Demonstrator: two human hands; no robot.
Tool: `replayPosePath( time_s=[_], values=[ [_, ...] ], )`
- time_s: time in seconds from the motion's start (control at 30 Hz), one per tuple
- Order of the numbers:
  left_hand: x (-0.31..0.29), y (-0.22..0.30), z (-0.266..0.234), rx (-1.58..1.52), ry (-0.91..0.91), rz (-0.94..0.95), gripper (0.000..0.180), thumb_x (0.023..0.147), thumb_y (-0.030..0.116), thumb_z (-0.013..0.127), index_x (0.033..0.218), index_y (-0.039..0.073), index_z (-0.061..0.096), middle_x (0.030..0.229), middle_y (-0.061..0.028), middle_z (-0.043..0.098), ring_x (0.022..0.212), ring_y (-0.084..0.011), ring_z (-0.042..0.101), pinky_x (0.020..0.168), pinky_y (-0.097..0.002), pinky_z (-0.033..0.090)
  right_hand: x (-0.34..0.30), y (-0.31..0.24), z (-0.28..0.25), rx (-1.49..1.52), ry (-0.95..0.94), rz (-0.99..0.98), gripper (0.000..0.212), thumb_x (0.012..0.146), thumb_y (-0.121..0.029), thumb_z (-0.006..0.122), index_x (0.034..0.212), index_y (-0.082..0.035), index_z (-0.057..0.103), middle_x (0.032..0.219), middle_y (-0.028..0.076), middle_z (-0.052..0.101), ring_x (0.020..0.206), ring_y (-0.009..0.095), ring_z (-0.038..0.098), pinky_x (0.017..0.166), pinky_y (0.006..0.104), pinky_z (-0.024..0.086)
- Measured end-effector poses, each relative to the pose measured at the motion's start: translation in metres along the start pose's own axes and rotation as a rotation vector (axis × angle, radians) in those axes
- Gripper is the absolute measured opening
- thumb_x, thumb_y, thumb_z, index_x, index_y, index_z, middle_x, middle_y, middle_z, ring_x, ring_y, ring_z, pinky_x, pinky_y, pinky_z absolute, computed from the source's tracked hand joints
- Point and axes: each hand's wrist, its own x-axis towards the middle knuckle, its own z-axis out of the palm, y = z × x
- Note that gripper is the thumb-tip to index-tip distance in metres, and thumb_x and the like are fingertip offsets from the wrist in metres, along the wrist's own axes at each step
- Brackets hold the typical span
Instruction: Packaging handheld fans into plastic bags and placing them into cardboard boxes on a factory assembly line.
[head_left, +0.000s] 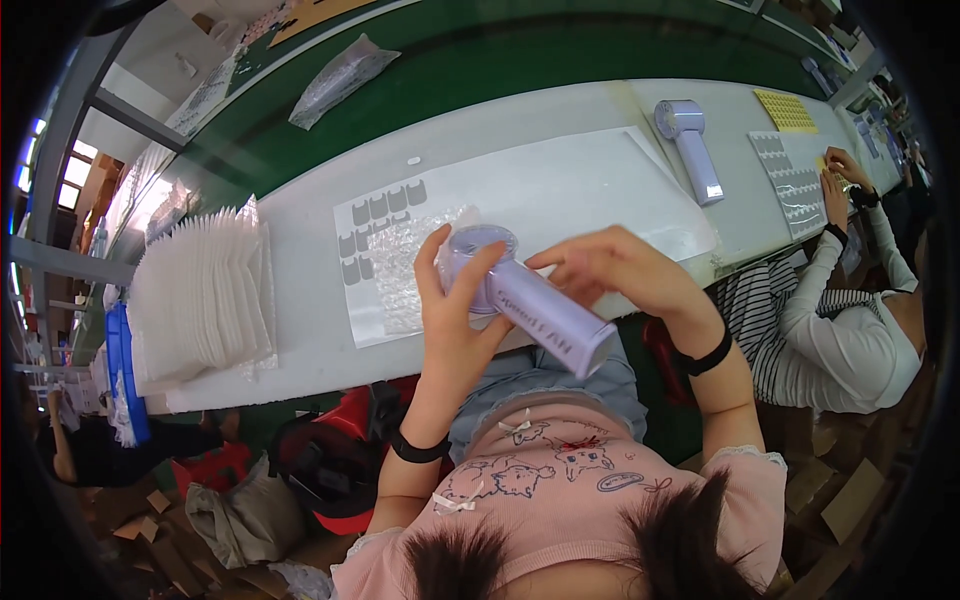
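A lavender handheld fan (550, 315) with a round head and a long handle is held at a slant over the table's near edge. My left hand (452, 325) is closed around it near the head, fingers and thumb on both sides. Close by the handle is my right hand (625, 272), index finger stretched toward the fan and the others loosely bent; whether it touches is unclear. Beneath the fan, a clear bubble-wrap pouch (400, 295) lies on a white sheet (560, 185) bearing grey sticker shapes (378, 210).
A thick stack of white pouches (195, 300) stands at left. Another lavender fan (692, 155) lies at right, near a grey sticker sheet (785, 180) and a yellow sheet (785, 110). A bagged item (345, 80) rests on the green belt (480, 60). A co-worker (850, 330) sits at right.
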Motion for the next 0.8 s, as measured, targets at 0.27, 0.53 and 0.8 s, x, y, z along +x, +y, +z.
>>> replayPosePath(
  time_s=[0.27,0.53,0.8],
  values=[
    [-0.010,-0.004,0.006,-0.286,-0.079,0.029,0.060,0.054,-0.003,0.071,0.109,0.016,0.058,0.130,-0.0167,0.030,0.120,-0.0359,0.034,0.092,-0.0407,0.038,0.016,0.015,-0.002,-0.026,0.252,-0.222,0.031,0.082,-0.007,0.055,0.113,-0.001,0.053,0.104,0.008,0.056,0.092,0.014,0.054,0.076,0.0267,0.048],
    [-0.007,-0.008,0.003,-0.218,0.047,0.026,0.060,0.055,-0.004,0.070,0.110,0.015,0.058,0.131,-0.0190,0.030,0.119,-0.0374,0.035,0.092,-0.0422,0.038,0.016,0.024,0.006,0.205,0.153,-0.098,0.042,0.079,-0.010,0.058,0.120,-0.003,0.048,0.109,0.008,0.052,0.094,0.015,0.053,0.077,0.0275,0.047],
    [0.000,-0.011,0.006,0.362,-0.125,0.148,0.070,0.055,-0.002,0.073,0.119,0.019,0.052,0.133,-0.0228,0.027,0.119,-0.0419,0.034,0.095,-0.0450,0.035,0.015,0.045,0.019,-0.322,0.108,-0.053,0.066,0.070,-0.024,0.068,0.126,-0.002,0.041,0.101,0.014,0.055,0.088,0.021,0.056,0.074,0.0297,0.047]
  ],
)
